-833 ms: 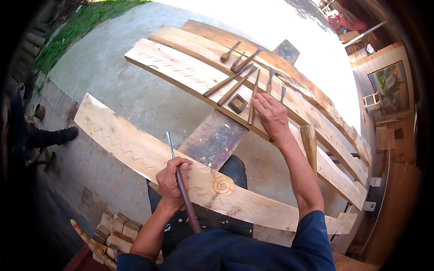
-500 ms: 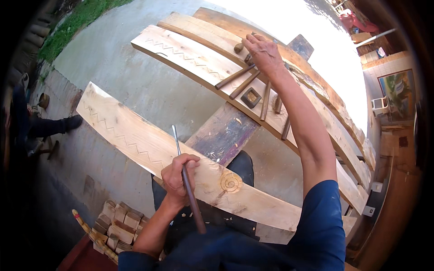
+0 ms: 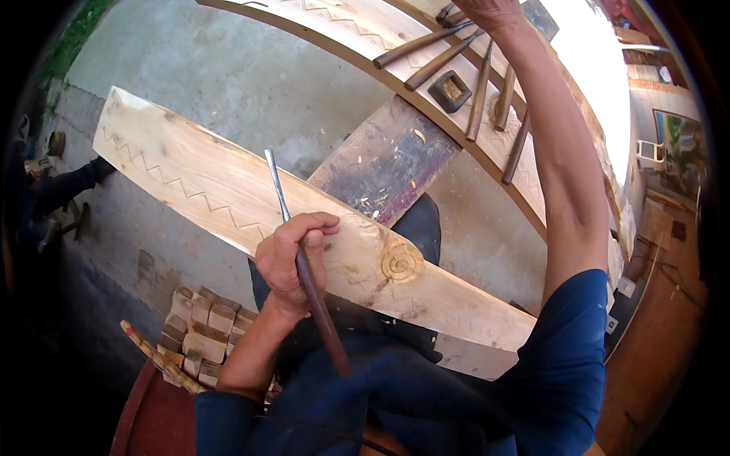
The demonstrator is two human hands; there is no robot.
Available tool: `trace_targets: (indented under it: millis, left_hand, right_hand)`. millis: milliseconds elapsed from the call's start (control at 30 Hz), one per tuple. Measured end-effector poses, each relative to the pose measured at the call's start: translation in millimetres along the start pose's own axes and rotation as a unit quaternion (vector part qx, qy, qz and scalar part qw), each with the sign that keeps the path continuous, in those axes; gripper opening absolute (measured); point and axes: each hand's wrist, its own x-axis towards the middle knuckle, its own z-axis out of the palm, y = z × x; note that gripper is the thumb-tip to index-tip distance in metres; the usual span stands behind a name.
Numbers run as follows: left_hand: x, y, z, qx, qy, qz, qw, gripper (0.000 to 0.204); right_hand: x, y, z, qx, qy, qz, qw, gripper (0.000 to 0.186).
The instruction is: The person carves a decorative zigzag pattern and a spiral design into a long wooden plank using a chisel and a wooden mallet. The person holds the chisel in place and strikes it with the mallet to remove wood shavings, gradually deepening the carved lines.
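Observation:
My left hand (image 3: 293, 254) is wrapped round a carving chisel (image 3: 318, 308), its steel blade pointing up and away from me. The hand rests over a pale wooden plank (image 3: 171, 148) lying across my lap, with zigzag lines cut along it and a carved spiral (image 3: 401, 261). My right hand (image 3: 493, 11) reaches far forward to the top edge of the picture, where its fingers are cut off. Below it, several wooden-handled chisels (image 3: 439, 64) lie fanned out on another plank (image 3: 334, 52). Beside their handles sits a small dark square box (image 3: 449, 92).
A worn, paint-stained board (image 3: 380, 159) runs between the two planks. Cut wood blocks (image 3: 201, 327) are piled at lower left, near a red surface (image 3: 160, 410). At far left a person's dark-clad leg (image 3: 65, 185) shows. More planks lie beyond the chisels.
The view has shifted, so the planks and chisels sit higher in it. My right hand, earlier in full view above the tools, is now partly out of frame. My left hand keeps the chisel.

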Motion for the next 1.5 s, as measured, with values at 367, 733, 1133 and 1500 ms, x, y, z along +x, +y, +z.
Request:
trace_targets:
  millis: [367, 733, 1133, 1500]
  left_hand:
    - [-10.1, 7.9, 4.0, -0.082, -0.004, -0.120, 0.989, 0.016]
    - [-0.9, 16.7, 40.6, -0.016, -0.073, 0.018, 0.997, 0.007]
    - [9.6, 13.8, 40.8, 0.015, -0.206, 0.018, 0.978, 0.012]
    - [12.4, 16.7, 36.7, 0.013, -0.219, 0.017, 0.975, 0.008]
  right_hand:
    - [-172.7, -128.9, -176.3, 0.706, 0.256, 0.221, 0.623, 0.029]
    - [-224.2, -178.7, -151.6, 0.814, 0.217, 0.361, 0.400, 0.068]
    - [-235.3, -194.3, -160.9, 0.849, 0.164, 0.345, 0.365, 0.091]
    - [-234.7, -199.2, -160.5, 0.869, 0.142, 0.311, 0.358, 0.089]
